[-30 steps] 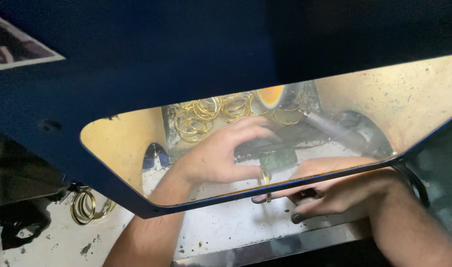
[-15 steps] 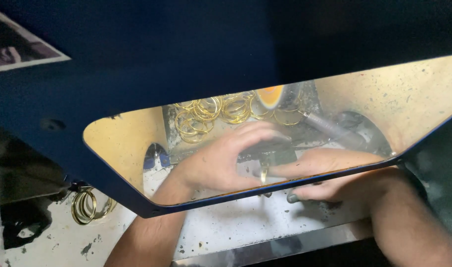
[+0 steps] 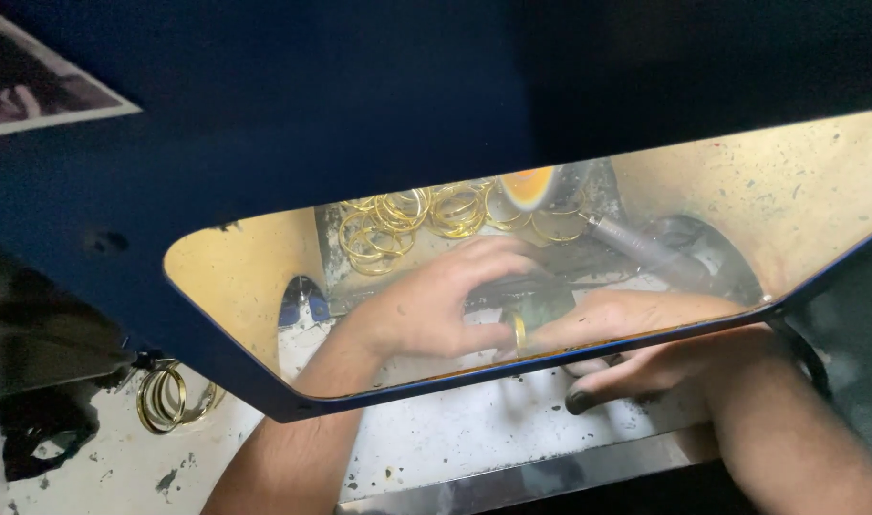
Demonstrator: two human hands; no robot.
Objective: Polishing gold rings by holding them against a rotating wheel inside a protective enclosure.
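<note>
Through a yellow-tinted window in a dark blue hood point(image 3: 264, 143) I see both hands close together. My left hand point(image 3: 436, 305) curls over a dark fixture, thumb and fingers pinching a small gold ring point(image 3: 519, 334) held on edge. My right hand point(image 3: 646, 348) comes in from the right, its fingertips meeting the same ring; the lower fingers show below the window's edge. A heap of gold rings point(image 3: 426, 217) lies just behind the hands on the bench.
A metal handpiece with a hose point(image 3: 636, 246) lies at the back right. An orange glow point(image 3: 529, 188) sits among the far rings. Several more gold rings point(image 3: 169, 396) lie on the speckled white bench point(image 3: 474, 439) at the lower left, outside the hood.
My right hand has moved up and left from below the window's edge to meet my left hand at the ring. My left hand has stayed over the fixture.
</note>
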